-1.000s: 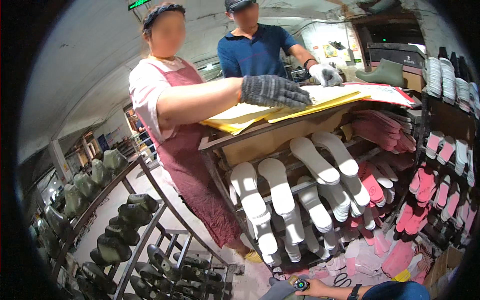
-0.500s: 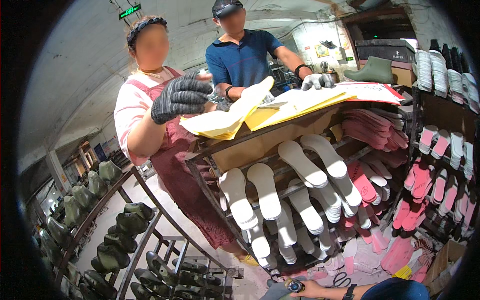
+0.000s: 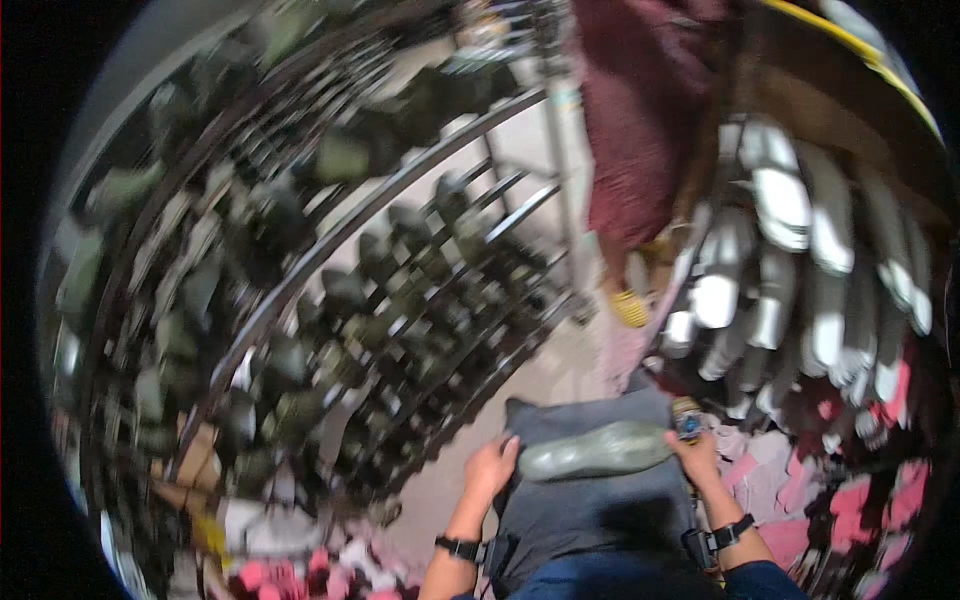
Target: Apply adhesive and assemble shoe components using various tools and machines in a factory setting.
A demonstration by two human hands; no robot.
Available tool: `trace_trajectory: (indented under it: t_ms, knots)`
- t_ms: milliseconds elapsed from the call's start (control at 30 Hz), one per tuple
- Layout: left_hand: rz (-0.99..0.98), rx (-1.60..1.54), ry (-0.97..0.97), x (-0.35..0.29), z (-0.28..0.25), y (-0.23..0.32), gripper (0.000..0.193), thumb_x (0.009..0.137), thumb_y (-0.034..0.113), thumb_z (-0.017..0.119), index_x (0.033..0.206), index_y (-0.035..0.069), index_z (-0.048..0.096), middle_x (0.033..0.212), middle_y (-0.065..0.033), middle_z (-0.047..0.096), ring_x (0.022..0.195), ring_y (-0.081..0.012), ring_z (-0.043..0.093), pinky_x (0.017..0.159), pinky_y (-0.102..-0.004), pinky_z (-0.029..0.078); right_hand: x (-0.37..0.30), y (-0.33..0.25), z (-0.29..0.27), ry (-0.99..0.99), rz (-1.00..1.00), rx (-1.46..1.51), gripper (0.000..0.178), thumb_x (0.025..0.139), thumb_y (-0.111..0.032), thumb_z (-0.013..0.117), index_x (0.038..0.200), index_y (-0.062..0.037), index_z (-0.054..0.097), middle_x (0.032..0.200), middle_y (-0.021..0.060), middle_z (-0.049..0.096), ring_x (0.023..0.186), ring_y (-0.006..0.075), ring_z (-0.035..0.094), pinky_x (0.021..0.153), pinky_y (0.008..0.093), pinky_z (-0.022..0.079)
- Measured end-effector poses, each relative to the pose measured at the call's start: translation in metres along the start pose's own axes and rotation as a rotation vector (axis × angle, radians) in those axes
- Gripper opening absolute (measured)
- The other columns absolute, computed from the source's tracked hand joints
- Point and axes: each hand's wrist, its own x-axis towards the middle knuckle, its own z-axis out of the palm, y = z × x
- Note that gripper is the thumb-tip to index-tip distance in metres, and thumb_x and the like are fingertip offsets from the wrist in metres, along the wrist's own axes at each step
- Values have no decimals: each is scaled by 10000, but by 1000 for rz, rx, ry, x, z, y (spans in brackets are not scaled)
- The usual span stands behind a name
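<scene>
Across my lap, on grey cloth (image 3: 600, 520), lies a glossy grey-green shoe-shaped piece (image 3: 598, 452), long and slightly waisted. My right hand (image 3: 697, 455) is closed on its right end, thumb on top. At the left end is my left hand (image 3: 490, 468), its fingers curled in and partly hidden by blur and the cloth's edge. I cannot make out whether they grip the piece or the cloth.
On the left, metal racks (image 3: 330, 245) carry many dark green shoe forms, smeared by motion. To the right, white insoles (image 3: 780, 200) hang in rows, with pink pieces (image 3: 850, 505) lower down. Ahead stands a person in a dark red apron (image 3: 645, 120) and yellow shoe (image 3: 628, 308).
My view has swung sharply down and left, from the two people at the shelf top to my lap. Both my hands and the green piece now show; earlier only my right forearm was clear.
</scene>
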Motion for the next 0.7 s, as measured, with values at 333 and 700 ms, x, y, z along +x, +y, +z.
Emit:
trace_trajectory:
  t_ms: [333,700]
  knots:
    - [-152,92,727,10,-113,-150,174,824,206,632,879,53,694,887,-166,670,818,-347,638,734,-403,501,6,28,25,11,-6,-23,414,797,-319,748,902,66,637,826,53,626,740,143,553,695,307,461]
    - [-386,519,216,71,-186,-49,390,822,313,616,1095,34,625,1107,-212,623,1000,-371,610,845,-461,482,0,-15,18,-47,81,-116,606,724,-427,781,1116,-9,583,1043,111,646,974,221,604,880,364,473]
